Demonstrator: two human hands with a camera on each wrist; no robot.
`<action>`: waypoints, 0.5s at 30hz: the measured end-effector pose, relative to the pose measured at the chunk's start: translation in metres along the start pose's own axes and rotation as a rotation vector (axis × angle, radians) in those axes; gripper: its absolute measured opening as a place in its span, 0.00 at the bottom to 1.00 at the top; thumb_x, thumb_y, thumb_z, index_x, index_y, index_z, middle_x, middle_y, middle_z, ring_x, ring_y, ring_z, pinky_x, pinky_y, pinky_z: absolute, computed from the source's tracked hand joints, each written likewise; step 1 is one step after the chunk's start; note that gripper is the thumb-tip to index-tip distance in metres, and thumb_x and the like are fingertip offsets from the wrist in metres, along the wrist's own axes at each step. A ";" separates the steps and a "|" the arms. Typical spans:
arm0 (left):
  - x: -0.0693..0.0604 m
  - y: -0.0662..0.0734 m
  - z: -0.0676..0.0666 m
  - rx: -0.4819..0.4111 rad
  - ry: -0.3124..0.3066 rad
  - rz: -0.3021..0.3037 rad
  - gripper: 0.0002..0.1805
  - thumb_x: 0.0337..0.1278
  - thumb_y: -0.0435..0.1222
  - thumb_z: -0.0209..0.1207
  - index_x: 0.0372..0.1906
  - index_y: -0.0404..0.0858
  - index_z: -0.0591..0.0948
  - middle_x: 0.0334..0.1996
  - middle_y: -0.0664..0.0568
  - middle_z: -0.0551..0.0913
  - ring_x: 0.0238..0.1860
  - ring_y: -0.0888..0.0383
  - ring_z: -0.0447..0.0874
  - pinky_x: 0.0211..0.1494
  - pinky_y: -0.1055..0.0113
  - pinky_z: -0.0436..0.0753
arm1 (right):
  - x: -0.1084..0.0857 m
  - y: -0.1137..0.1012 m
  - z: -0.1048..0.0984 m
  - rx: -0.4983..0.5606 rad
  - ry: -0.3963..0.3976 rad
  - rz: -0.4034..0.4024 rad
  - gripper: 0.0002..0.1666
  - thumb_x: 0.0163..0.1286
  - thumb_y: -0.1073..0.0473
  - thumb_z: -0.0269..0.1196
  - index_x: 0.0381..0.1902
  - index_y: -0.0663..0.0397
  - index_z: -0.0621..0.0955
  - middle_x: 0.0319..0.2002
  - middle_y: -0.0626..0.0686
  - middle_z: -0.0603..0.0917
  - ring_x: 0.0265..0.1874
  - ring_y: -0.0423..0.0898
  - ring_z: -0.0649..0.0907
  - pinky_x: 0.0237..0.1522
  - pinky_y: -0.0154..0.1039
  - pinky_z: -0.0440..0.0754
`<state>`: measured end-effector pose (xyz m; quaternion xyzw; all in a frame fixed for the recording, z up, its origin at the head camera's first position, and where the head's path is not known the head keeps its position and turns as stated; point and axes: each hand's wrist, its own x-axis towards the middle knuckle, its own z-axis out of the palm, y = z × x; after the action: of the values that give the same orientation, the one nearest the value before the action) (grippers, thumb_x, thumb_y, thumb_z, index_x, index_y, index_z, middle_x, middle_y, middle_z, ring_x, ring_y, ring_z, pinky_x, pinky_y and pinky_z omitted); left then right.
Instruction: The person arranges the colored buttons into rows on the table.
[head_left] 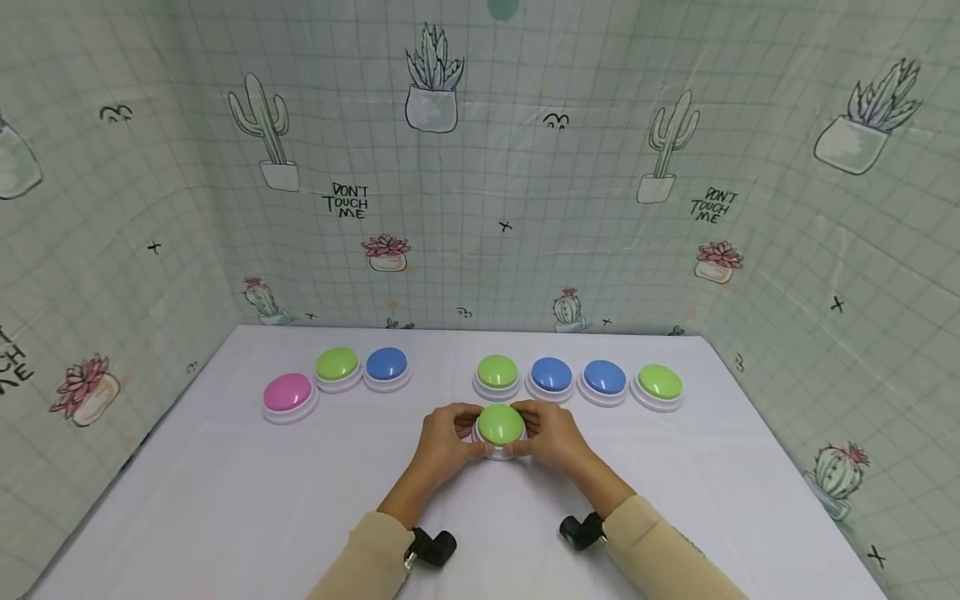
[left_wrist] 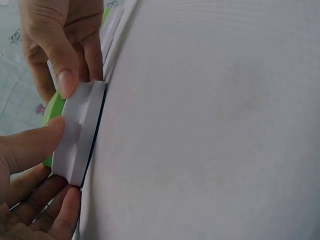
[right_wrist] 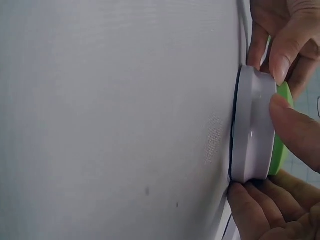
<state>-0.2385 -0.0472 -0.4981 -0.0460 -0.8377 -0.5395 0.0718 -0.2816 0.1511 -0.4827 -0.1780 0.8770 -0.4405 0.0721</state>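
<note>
Green-domed over white, the glossy button point(head_left: 501, 425) is clamped by left hand point(head_left: 441, 446) and right hand point(head_left: 555, 437) fingers point(right_wrist: 250, 212)

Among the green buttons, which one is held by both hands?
The frontmost green button; the left hand and right hand grip its sides. The other three green ones stand farther back, unheld.
</note>
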 end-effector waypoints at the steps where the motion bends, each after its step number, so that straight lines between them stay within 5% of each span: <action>1: 0.000 0.000 0.000 0.000 -0.007 -0.001 0.30 0.45 0.24 0.79 0.58 0.27 0.84 0.52 0.39 0.87 0.56 0.43 0.86 0.60 0.64 0.86 | -0.001 0.000 0.000 -0.003 -0.002 0.005 0.41 0.52 0.67 0.83 0.63 0.70 0.80 0.61 0.66 0.84 0.62 0.61 0.84 0.66 0.53 0.82; 15: 0.003 -0.001 -0.004 0.034 -0.025 0.001 0.28 0.44 0.26 0.80 0.55 0.29 0.86 0.48 0.42 0.89 0.52 0.47 0.87 0.58 0.63 0.88 | -0.001 -0.006 -0.002 -0.032 -0.008 0.022 0.39 0.50 0.67 0.84 0.61 0.66 0.81 0.60 0.65 0.85 0.63 0.61 0.83 0.67 0.54 0.80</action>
<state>-0.2417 -0.0516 -0.4972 -0.0518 -0.8476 -0.5244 0.0621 -0.2797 0.1503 -0.4769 -0.1710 0.8856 -0.4249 0.0774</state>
